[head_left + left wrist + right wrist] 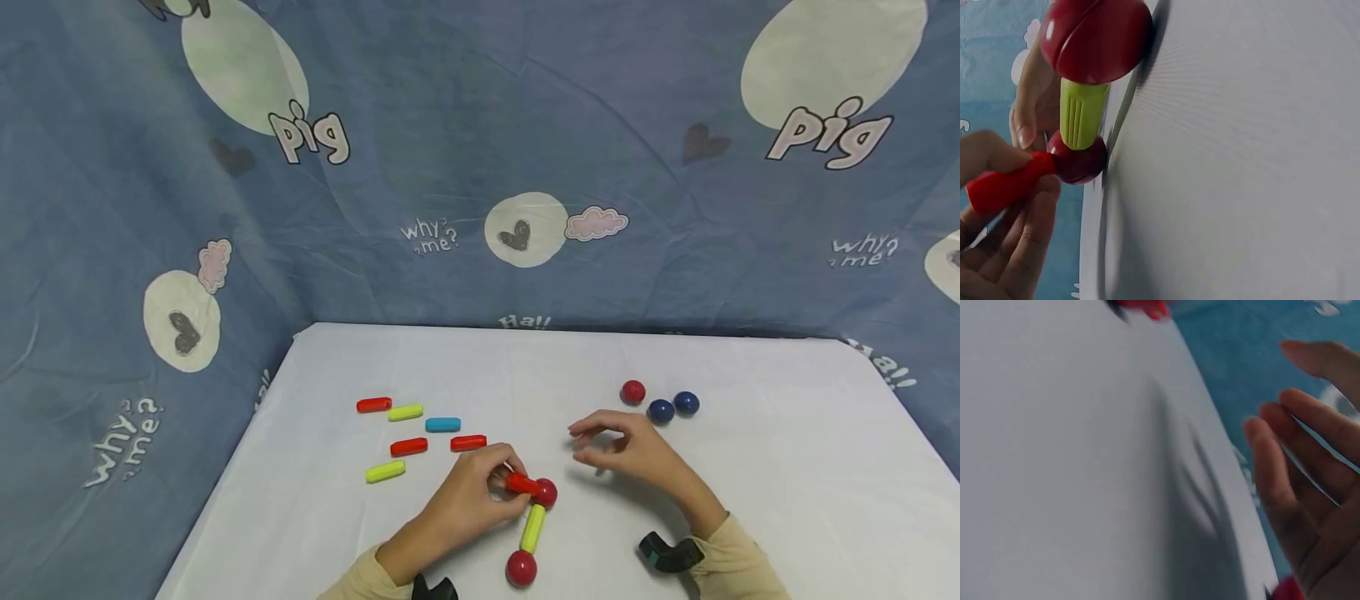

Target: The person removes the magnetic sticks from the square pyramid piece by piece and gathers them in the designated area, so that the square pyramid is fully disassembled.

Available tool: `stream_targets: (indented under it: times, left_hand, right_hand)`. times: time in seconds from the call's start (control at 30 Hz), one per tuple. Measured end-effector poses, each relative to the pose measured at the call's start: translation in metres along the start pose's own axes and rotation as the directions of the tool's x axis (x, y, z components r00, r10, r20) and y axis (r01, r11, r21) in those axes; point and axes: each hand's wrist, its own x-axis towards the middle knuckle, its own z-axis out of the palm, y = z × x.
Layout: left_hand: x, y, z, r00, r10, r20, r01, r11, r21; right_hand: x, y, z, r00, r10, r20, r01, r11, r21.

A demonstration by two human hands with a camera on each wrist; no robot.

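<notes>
My left hand (480,489) pinches a red rod (521,483) between thumb and fingers. One end of that rod meets a dark red ball (547,493). From the same ball a yellow-green rod (533,528) runs to a second red ball (521,568) nearer to me. In the left wrist view the grooved yellow-green rod (1080,115) sits between both balls, with the red rod (1010,181) sticking out sideways. My right hand (633,450) hovers above the table to the right, fingers loosely bent and apart, nothing in its grasp.
Left of the hands lie several loose rods: red (408,447), yellow-green (386,472) and blue (443,425). Behind my right hand are a red ball (633,392) and two dark blue balls (661,412). The white table (810,467) ends at a blue printed curtain (480,150).
</notes>
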Motion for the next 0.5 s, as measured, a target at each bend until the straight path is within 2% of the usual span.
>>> stream_targets:
  times: [0.1,0.2,0.5]
  left_hand:
    - [0.0,0.0,-0.003,0.998,-0.05,-0.031,0.051,0.998,0.029]
    - [0.0,0.0,-0.004,0.995,-0.093,-0.043,0.096,0.993,0.072]
    - [0.002,-0.005,-0.006,0.982,-0.189,0.025,0.182,0.969,0.165]
  right_hand:
    - [0.002,-0.002,0.015,0.991,0.045,0.123,-0.053,0.997,0.058]
    - [0.003,-0.002,0.026,0.981,0.082,0.178,-0.097,0.992,0.078]
    - [0.004,-0.002,0.043,0.977,0.08,0.199,-0.105,0.988,0.117]
